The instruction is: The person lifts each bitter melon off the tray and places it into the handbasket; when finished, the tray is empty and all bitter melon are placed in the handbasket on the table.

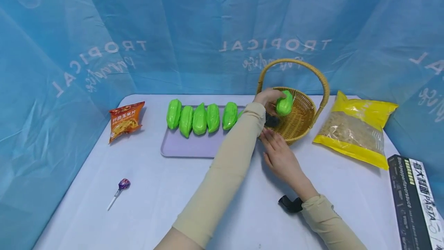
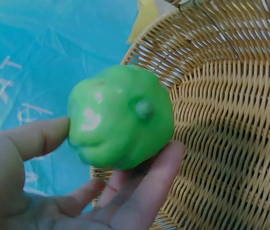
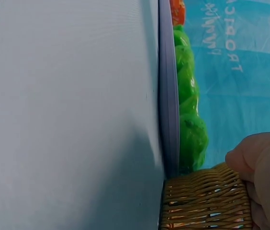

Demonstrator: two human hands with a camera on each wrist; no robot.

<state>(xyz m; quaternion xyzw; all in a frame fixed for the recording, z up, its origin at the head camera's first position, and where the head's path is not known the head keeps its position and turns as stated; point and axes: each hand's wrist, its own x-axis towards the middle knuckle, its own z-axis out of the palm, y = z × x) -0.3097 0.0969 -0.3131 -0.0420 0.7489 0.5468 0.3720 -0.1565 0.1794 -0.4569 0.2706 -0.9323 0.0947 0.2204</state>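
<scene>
My left hand [image 1: 268,98] is over the left side of the wicker basket [image 1: 300,120], thumb and fingers gripping a bright green ridged vegetable [image 2: 120,117]. In the left wrist view its rounded end with a small stub faces the camera, and it stays above the basket floor. My right hand [image 1: 282,161] rests with fairly straight fingers against the basket's near left side, by the rim. Several similar green vegetables [image 1: 199,119] lie in a row on the lavender tray [image 1: 189,147]. My left forearm covers the tray's right part.
An orange snack bag [image 1: 126,120] and a lollipop [image 1: 124,184] lie at left. At right are a yellow bag [image 1: 357,128] and a black pasta box [image 1: 412,203]. The basket's tall handle [image 1: 305,63] arches above it. A blue curtain [image 1: 208,30] surrounds the white table [image 1: 163,203].
</scene>
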